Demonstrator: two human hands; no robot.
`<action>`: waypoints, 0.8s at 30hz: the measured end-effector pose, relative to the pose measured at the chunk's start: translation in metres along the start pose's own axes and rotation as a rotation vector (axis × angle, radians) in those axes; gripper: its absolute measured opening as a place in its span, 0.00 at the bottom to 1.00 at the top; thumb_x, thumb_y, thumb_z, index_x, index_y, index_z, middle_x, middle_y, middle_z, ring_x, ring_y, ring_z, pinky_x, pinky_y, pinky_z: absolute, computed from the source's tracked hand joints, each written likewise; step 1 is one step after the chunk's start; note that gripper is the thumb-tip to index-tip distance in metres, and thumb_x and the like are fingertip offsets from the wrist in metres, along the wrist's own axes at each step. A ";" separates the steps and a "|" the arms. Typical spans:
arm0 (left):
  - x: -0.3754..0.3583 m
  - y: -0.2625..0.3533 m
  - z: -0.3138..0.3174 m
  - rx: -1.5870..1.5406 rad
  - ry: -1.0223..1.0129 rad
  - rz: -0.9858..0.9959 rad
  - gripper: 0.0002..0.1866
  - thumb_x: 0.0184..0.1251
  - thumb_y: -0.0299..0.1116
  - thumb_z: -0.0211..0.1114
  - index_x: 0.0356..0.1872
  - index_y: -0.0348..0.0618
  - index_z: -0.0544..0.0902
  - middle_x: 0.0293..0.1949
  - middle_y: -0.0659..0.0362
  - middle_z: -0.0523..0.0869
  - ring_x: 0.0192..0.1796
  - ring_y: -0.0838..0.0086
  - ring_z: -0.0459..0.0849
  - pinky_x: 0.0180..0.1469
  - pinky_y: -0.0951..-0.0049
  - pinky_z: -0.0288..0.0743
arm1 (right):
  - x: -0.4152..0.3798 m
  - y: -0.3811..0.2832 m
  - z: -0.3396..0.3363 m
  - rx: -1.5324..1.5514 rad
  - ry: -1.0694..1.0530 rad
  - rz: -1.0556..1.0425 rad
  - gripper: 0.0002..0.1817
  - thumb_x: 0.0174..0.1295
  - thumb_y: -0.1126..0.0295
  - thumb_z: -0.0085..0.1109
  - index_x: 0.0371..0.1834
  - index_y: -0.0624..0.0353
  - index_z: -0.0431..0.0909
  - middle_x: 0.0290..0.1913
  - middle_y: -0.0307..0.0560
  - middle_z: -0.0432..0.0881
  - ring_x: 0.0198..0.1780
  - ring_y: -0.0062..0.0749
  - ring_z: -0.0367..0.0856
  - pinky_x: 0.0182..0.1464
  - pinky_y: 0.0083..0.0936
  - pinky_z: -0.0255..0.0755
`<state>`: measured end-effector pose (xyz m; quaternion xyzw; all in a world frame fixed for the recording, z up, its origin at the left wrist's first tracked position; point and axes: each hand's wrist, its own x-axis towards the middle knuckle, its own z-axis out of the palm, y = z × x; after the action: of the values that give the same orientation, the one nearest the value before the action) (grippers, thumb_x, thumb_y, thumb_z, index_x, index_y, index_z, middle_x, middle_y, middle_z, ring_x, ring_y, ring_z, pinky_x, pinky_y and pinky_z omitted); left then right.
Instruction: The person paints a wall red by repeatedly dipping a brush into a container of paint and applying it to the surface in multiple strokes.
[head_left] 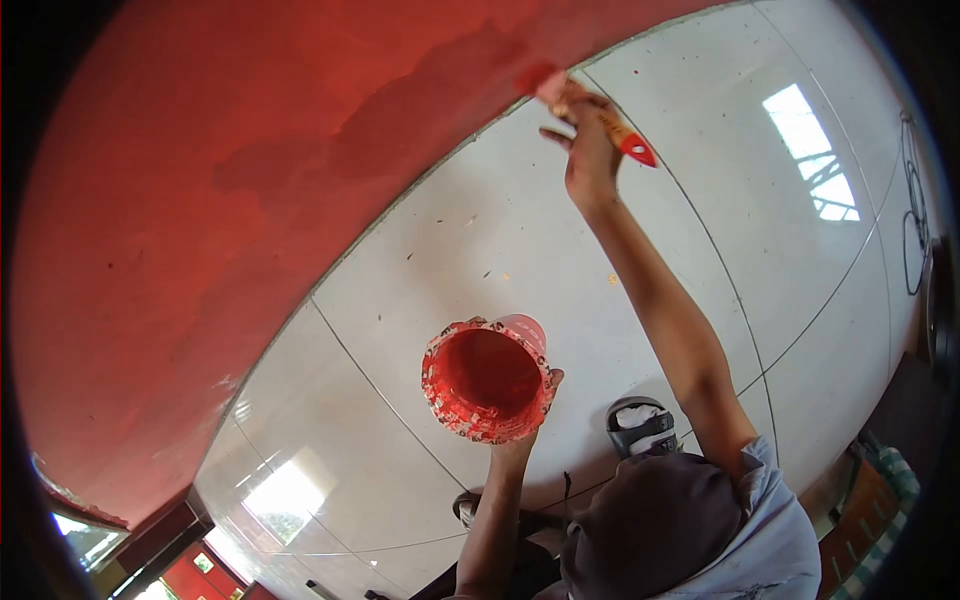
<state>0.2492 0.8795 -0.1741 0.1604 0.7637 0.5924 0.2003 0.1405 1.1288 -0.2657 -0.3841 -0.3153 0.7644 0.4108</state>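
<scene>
My right hand (595, 155) is closed around a paintbrush (638, 149) with a yellow-orange handle and a red end. Its red-coated bristles overlap the lower edge of the red wall (270, 110) at the top of the head view. Darker, wet-looking patches show on that wall. Below, my left hand (518, 450) grips a paint container (432, 385) from underneath and the side, most of its fingers hidden behind it. The rim is crusted with red and whitish dried paint, and red paint coats the inside. The container's mouth is tilted towards the camera.
Pale glossy floor tiles (400, 270) meet the wall along a curved-looking line, with small debris scattered on them. A sandaled foot (642, 425) stands beside the dark cap (650, 530). A looped cable (912, 215) is at far right, near a checked cloth (890, 490).
</scene>
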 end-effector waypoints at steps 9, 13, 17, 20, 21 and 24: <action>0.004 -0.011 -0.003 0.080 -0.074 0.075 0.36 0.56 0.31 0.72 0.63 0.42 0.62 0.53 0.57 0.77 0.54 0.71 0.77 0.56 0.70 0.72 | -0.018 -0.017 0.020 0.144 -0.132 0.000 0.06 0.61 0.76 0.51 0.41 0.55 0.70 0.43 0.45 0.78 0.46 0.31 0.79 0.36 0.34 0.79; 0.002 -0.015 -0.003 0.084 -0.067 0.082 0.37 0.55 0.32 0.73 0.63 0.42 0.62 0.54 0.57 0.76 0.54 0.71 0.76 0.56 0.69 0.72 | -0.009 0.042 -0.009 -0.027 -0.036 0.140 0.07 0.61 0.75 0.51 0.42 0.53 0.69 0.45 0.44 0.78 0.46 0.32 0.79 0.39 0.34 0.80; -0.001 -0.015 -0.003 0.085 -0.073 0.076 0.37 0.55 0.32 0.73 0.64 0.42 0.61 0.54 0.57 0.76 0.55 0.70 0.76 0.56 0.69 0.73 | -0.012 0.034 0.026 0.087 -0.070 0.142 0.07 0.62 0.74 0.52 0.42 0.53 0.70 0.45 0.44 0.77 0.46 0.33 0.79 0.40 0.34 0.80; 0.000 -0.017 -0.003 0.090 -0.069 0.070 0.38 0.55 0.33 0.73 0.64 0.43 0.61 0.55 0.57 0.75 0.55 0.70 0.76 0.56 0.68 0.73 | -0.031 0.000 0.032 0.207 -0.194 0.042 0.07 0.62 0.74 0.51 0.43 0.55 0.70 0.47 0.45 0.76 0.47 0.32 0.78 0.39 0.35 0.80; 0.000 -0.018 -0.004 0.094 -0.067 0.070 0.38 0.55 0.33 0.73 0.64 0.43 0.61 0.55 0.57 0.75 0.55 0.70 0.76 0.56 0.68 0.73 | -0.041 -0.006 0.027 0.210 -0.161 0.048 0.07 0.62 0.75 0.50 0.42 0.57 0.70 0.46 0.45 0.75 0.47 0.31 0.77 0.38 0.34 0.81; -0.001 -0.018 -0.002 0.090 -0.060 0.071 0.38 0.54 0.33 0.73 0.64 0.43 0.61 0.56 0.57 0.75 0.56 0.70 0.76 0.56 0.68 0.73 | -0.042 0.031 -0.001 0.075 -0.054 0.141 0.07 0.62 0.75 0.50 0.43 0.57 0.70 0.47 0.46 0.75 0.47 0.31 0.77 0.39 0.34 0.82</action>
<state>0.2493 0.8731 -0.1906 0.2139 0.7771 0.5589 0.1949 0.1444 1.0775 -0.2772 -0.3689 -0.2697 0.8128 0.3613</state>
